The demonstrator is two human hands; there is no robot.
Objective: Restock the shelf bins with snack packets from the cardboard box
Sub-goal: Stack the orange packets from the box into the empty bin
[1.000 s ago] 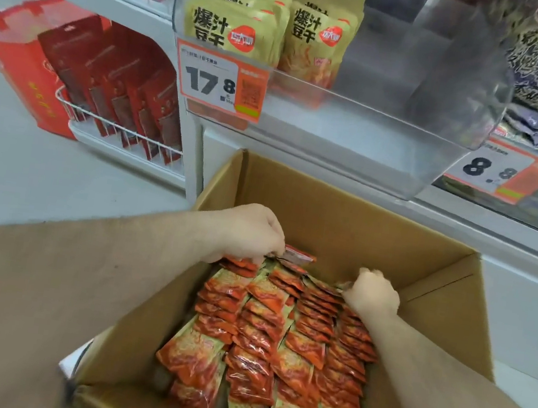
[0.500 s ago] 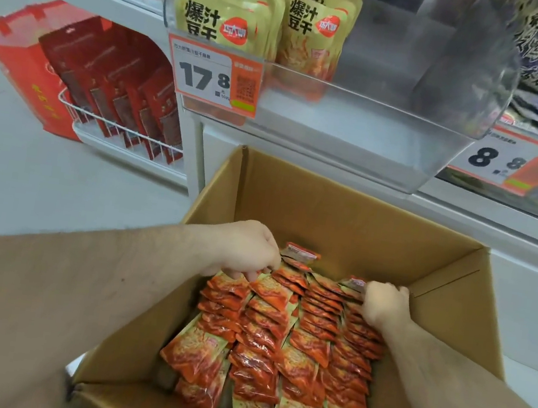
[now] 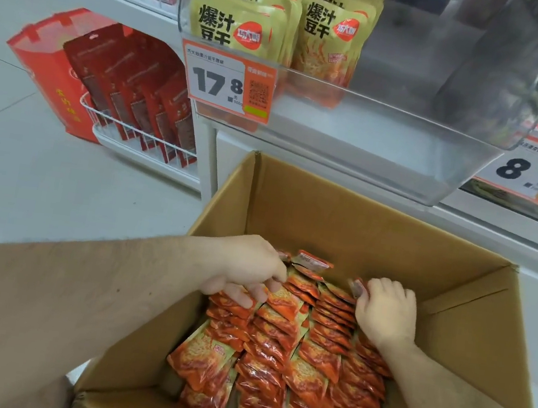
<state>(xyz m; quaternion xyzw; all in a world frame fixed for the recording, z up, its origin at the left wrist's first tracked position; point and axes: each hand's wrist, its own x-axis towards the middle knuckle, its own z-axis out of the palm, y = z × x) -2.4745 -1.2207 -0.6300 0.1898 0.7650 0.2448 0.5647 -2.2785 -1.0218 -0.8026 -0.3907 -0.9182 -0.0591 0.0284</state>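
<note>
Box [image 3: 377, 233] at 6 o'clock holds rows of packets [image 3: 300, 364]. Left hand [image 3: 248, 270] and right hand [image 3: 385, 310], apart, each curl fingers onto packets at the far rows. Bin [image 3: 376, 122] at 12 o'clock.

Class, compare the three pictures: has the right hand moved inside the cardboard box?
Yes. The right hand has slid toward the cardboard box's right wall, along the far ends of the snack packets.
</note>
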